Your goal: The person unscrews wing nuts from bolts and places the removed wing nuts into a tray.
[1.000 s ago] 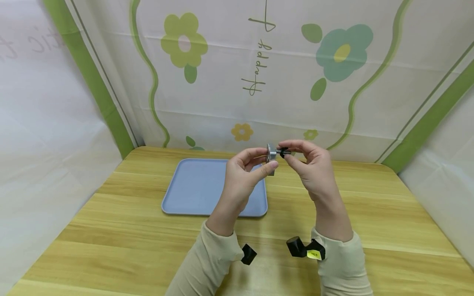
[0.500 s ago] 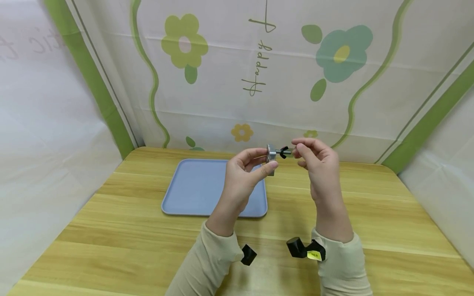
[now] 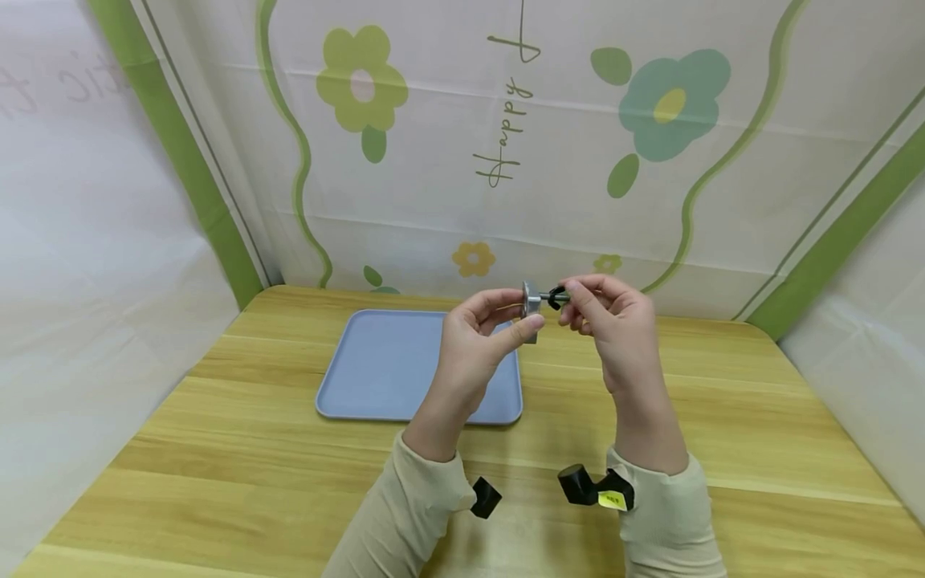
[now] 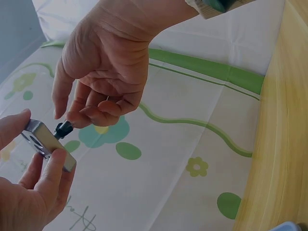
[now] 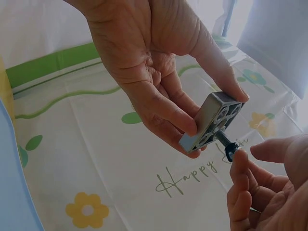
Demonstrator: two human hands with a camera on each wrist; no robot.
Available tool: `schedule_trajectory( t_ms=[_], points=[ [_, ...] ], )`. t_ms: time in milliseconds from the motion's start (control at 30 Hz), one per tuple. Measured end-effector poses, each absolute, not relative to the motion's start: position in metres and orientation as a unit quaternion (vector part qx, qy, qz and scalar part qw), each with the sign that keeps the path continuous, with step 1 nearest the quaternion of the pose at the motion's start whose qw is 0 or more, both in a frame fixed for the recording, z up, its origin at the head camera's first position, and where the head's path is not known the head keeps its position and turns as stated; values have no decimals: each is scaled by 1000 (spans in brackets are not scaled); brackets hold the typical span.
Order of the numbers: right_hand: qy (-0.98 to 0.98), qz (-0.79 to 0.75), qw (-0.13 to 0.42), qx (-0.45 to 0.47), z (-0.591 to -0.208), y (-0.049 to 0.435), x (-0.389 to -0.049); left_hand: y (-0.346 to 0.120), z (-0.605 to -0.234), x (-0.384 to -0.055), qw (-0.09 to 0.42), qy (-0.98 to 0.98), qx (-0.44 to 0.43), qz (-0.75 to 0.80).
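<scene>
Tray (image 3: 390,369) on table (image 3: 217,490) | left hand (image 3: 470,341) pinching metal block (image 5: 206,120) | right hand (image 3: 623,329) unclosed, touching wing nut (image 4: 63,129)

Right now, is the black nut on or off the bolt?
On: the black nut circles the bolt, whose thread shows between nut and metal block.

A curtained booth: green-edged cloth (image 3: 426,177), flowered on the far side, encloses a wooden table (image 3: 217,466) at left, right and far.
</scene>
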State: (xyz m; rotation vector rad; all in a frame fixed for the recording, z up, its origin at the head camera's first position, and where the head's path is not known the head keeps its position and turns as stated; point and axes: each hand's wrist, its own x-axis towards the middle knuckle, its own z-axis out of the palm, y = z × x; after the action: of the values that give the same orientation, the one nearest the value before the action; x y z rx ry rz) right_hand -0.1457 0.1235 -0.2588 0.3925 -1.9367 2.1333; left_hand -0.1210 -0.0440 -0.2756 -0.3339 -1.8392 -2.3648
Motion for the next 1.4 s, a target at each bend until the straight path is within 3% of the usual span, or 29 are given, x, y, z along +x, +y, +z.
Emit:
schedule_trajectory(
  t_ms=[700,1400],
  points=[
    [-681,712,110,130,-259,122,-145,-45,-277,-121,64,-601,-113,-789],
    [-713,660,136,195,-261,123,-145,-45,-277,-122,65,-603,-114,-787]
  ],
)
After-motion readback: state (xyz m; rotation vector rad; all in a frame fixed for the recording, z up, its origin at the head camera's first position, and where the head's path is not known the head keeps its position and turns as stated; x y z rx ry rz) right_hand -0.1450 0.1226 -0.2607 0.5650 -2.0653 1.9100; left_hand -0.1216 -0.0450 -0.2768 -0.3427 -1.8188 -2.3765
